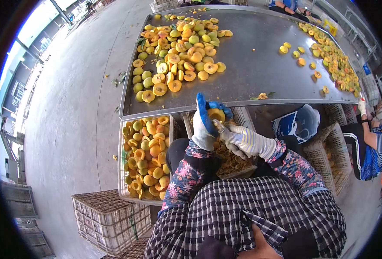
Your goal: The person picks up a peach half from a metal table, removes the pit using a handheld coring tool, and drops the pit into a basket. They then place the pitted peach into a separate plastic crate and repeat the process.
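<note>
My left hand (206,123), in a white and blue coated glove, holds a halved yellow peach (217,115), cut side up, just off the table's near edge. My right hand (246,140), in a white striped glove, is closed with its fingertips against that peach half. A small narrow thing seems to stick out of its fingers, too small to make out. Under both hands stands a crate (243,117) with peach scraps (232,156) in it. To the left, a white crate (122,181) is filled with peach halves (145,157).
Peach halves (180,52) lie heaped on the metal table (247,69), with another pile (335,60) at its right. A bucket (307,123) and crate (325,151) stand right, near a seated person (374,151). An upturned crate (109,216) stands lower left.
</note>
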The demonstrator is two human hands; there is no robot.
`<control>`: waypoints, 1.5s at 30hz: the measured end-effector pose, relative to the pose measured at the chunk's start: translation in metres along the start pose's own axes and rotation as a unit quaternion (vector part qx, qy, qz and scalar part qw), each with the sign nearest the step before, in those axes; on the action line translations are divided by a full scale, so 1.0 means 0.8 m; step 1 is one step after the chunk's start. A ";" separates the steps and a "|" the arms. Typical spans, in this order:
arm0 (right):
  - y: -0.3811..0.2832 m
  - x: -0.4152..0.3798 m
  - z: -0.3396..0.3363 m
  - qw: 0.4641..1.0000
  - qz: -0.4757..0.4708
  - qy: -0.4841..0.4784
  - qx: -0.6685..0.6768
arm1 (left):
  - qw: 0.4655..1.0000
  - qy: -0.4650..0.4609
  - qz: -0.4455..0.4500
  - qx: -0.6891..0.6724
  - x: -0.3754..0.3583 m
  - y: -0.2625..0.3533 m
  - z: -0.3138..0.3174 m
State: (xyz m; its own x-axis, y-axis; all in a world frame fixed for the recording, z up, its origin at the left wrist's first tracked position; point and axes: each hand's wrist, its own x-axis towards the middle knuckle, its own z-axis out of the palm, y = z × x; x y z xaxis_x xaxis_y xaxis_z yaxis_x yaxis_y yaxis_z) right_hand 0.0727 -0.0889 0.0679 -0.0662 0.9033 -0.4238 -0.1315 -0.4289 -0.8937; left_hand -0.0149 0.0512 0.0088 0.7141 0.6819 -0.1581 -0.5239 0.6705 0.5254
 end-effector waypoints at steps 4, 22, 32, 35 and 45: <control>0.007 -0.006 -0.006 0.993 0.023 -0.027 0.110 | 0.999 0.038 -0.007 -0.022 -0.007 0.003 0.011; 0.081 -0.012 -0.061 0.853 -0.052 0.116 -0.506 | 0.969 0.158 0.168 -0.091 -0.175 0.169 -0.259; 0.111 0.009 -0.068 0.840 -0.023 0.059 -0.539 | 0.517 0.436 -0.014 0.736 -0.352 0.082 -0.495; 0.095 0.009 -0.051 0.845 -0.023 0.060 -0.531 | 0.463 0.429 -0.018 0.775 -0.356 0.070 -0.468; 0.097 0.010 -0.046 0.845 -0.012 0.100 -0.525 | 0.412 0.490 -0.047 0.767 -0.279 0.157 -0.407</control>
State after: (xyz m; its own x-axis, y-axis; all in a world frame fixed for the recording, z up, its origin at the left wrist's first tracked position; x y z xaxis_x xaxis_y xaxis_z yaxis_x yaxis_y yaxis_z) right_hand 0.0984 -0.1148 -0.0100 0.1059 0.9391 -0.3271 0.8274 -0.2657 -0.4949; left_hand -0.3909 0.0783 -0.1623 -0.2260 0.9684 -0.1059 0.9308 0.2467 0.2699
